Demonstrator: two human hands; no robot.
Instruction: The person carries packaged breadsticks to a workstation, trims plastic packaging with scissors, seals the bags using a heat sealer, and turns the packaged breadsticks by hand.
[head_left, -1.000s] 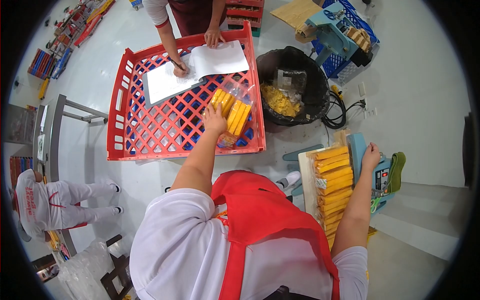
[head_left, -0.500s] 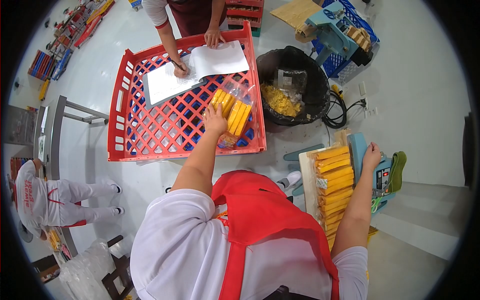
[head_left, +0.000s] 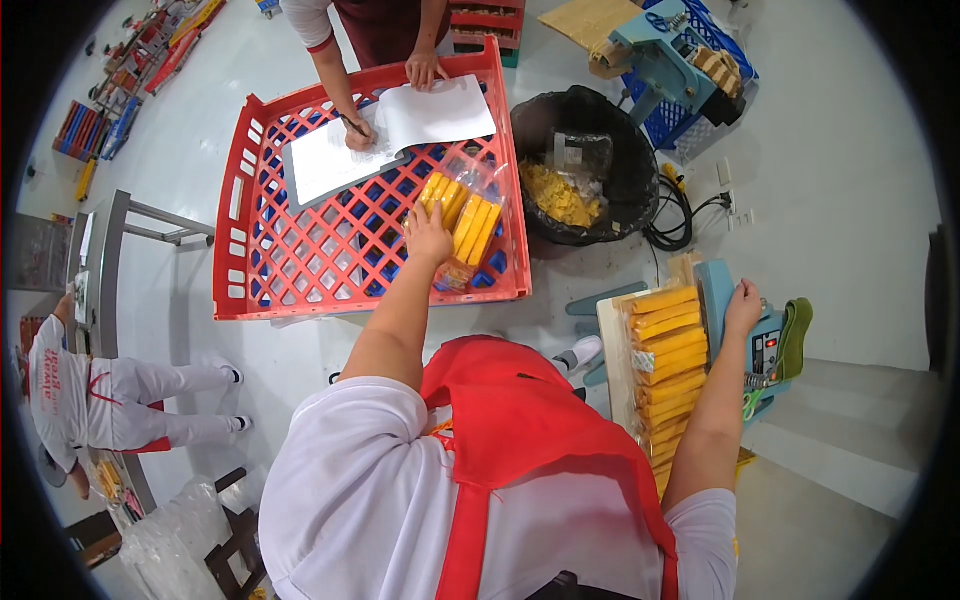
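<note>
My left hand (head_left: 428,240) reaches into the red plastic crate (head_left: 222,250), its slightly spread fingers lying on a clear bag of yellow bars (head_left: 440,198). Another bagged row of yellow bars (head_left: 477,230) lies against it on the right. My right hand (head_left: 742,308) is closed beside the blue sealing machine (head_left: 716,290); whatever is in its fingers is hidden. Left of that forearm, a long row of wrapped yellow bars (head_left: 670,345) rests on a pale board (head_left: 617,370).
Across the crate, a person's hand (head_left: 360,133) writes on papers (head_left: 335,160). A black-lined bin (head_left: 520,150) holds yellow scraps. Behind it stands another blue machine (head_left: 655,60), with cables (head_left: 680,225) by the wall. A co-worker (head_left: 130,390) stands at a metal table on the left.
The view has shifted slightly. Both my hands stay in nearly the same places. The co-worker at left has moved their arms; the person opposite keeps the pen on the papers.
</note>
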